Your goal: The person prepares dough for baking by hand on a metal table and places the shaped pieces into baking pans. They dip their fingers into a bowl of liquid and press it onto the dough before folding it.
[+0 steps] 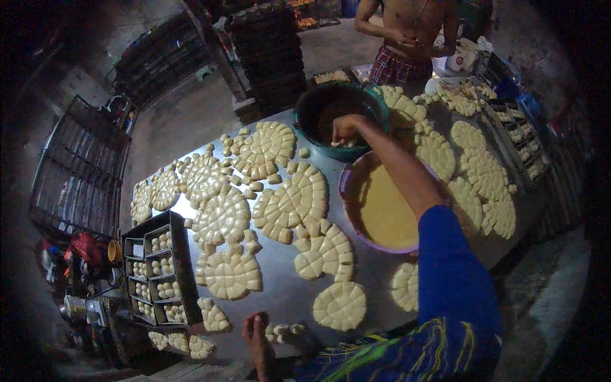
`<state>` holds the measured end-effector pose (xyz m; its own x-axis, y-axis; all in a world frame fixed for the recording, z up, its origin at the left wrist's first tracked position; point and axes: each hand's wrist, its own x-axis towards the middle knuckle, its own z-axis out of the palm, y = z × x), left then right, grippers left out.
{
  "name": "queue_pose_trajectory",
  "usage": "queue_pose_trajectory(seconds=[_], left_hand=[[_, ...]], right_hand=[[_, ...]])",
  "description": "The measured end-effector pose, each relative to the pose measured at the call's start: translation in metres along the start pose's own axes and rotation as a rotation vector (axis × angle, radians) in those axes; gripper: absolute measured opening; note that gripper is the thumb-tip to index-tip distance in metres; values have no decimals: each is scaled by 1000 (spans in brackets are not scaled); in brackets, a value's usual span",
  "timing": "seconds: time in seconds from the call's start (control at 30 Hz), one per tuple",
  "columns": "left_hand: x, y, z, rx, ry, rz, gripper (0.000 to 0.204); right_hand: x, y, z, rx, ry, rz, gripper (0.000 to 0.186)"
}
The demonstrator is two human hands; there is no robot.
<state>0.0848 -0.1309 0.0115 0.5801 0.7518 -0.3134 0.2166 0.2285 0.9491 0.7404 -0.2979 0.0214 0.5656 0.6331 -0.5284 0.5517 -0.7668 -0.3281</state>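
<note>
My right arm, in a blue sleeve, stretches over a purple-rimmed basin of yellow liquid (pixel 386 210). At its end my right hand (pixel 347 130) is inside a dark green basin (pixel 375 105), fingers bent down and closed around pale dough pieces (pixel 345 143). Low down, by the table's near edge, my left hand (pixel 256 330) is closed with its fingers curled together; whatever it may hold is hidden. A short row of small dough pieces (pixel 285 332) lies just right of it. Rounds of dough cut into small segments (pixel 340 306) lie on the metal table (pixel 273 286).
A black pan with compartments of dough balls (pixel 159 270) stands at the left edge. Another divided pan (pixel 517 137) sits far right, beside more cut dough (pixel 484 172). Across the table stands a person in plaid shorts (pixel 400 65). An empty metal rack (pixel 79 169) is at left.
</note>
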Motion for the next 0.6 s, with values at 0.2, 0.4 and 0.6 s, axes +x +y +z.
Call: queue_pose_trajectory(seconds=[0.2,0.4,0.6], left_hand=[[-8,8,17,-78,8,-66,17],[-5,17,31,-124,-47,-51,16],[-3,14,27,-256,-106,-129,21]], right_hand=[[-24,-32,-23,-21,-174,-24,32],[-34,-33,-31,276,-192,0,31],[-83,-48,-18,990,-86,-536,35]])
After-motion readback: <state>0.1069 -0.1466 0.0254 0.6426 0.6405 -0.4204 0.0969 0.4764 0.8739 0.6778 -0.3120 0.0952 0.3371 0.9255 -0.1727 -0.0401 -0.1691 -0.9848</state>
